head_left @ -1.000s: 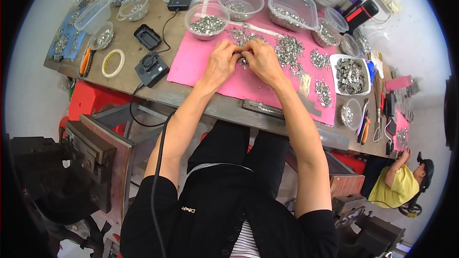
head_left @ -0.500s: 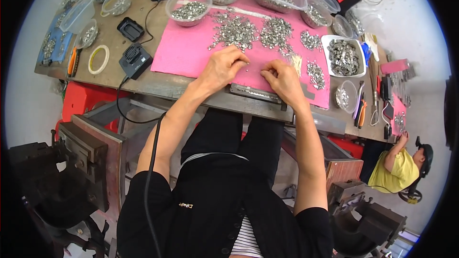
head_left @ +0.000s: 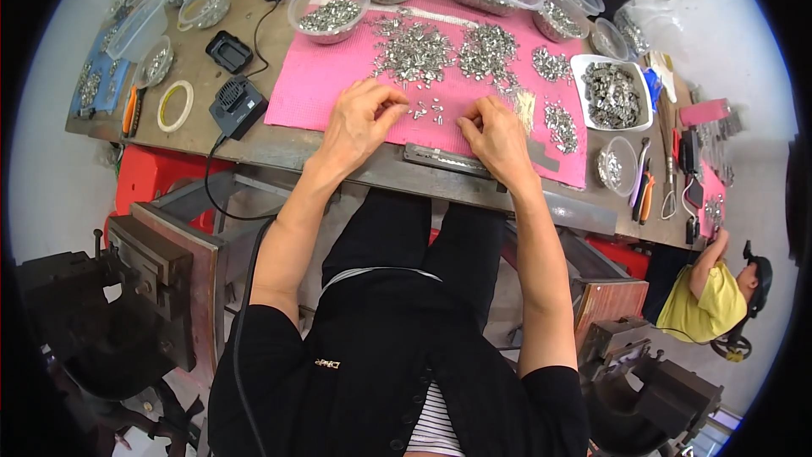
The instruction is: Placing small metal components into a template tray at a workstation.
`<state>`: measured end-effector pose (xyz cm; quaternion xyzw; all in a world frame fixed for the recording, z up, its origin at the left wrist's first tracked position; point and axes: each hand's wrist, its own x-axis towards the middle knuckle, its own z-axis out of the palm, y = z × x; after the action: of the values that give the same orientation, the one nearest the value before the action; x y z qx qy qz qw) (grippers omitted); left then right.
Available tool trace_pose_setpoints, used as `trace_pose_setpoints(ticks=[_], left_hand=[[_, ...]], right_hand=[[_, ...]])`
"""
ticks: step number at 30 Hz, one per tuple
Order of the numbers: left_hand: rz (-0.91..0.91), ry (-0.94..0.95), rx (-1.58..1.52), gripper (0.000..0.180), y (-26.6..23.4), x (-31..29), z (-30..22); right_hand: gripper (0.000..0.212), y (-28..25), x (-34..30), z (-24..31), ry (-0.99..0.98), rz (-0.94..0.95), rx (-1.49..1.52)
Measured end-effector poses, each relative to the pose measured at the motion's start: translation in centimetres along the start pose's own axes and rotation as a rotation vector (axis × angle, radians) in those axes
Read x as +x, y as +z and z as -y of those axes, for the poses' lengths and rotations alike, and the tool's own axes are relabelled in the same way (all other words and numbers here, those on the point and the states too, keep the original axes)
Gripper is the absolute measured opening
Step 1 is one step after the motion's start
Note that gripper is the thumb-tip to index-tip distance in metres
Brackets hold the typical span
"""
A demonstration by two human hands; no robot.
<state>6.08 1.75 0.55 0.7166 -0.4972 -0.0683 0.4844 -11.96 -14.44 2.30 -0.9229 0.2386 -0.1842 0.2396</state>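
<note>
My left hand (head_left: 362, 123) is over the front of the pink mat, fingers curled and the thumb drawn in to the fingertips. My right hand (head_left: 499, 140) is closed in a pinch just right of it, above a narrow metal bar (head_left: 446, 158) at the table's front edge. Whatever either pinch holds is too small or hidden to make out. Between the hands lie several loose small shiny metal pieces (head_left: 425, 110). Beyond them are two large heaps of similar pieces, a left heap (head_left: 414, 52) and a right heap (head_left: 488, 51).
Clear plastic tubs (head_left: 330, 17) of metal pieces line the back. A white tray (head_left: 580, 85) of larger parts stands right of the pink mat (head_left: 296, 101). Left are a black charger (head_left: 238, 108), its cable and a tape roll (head_left: 174, 107). A person (head_left: 702, 300) works at far right.
My left hand has moved left, away from my right hand. Several loose metal pieces now show on the mat between them. My right hand has barely shifted.
</note>
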Motion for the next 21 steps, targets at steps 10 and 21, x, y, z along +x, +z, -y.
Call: trace_pose_setpoints(ticks=[10, 21], left_hand=[[0.014, 0.127, 0.177, 0.009, 0.4, -0.2, -0.2], [-0.066, 0.111, 0.247, 0.010, 0.2, -1.5, 0.2]], right_hand=[[0.010, -1.4, -3.0, 2.2, -0.021, 0.000, 0.247], [0.011, 1.0, -5.2, 2.2, -0.270, -0.144, 0.106]])
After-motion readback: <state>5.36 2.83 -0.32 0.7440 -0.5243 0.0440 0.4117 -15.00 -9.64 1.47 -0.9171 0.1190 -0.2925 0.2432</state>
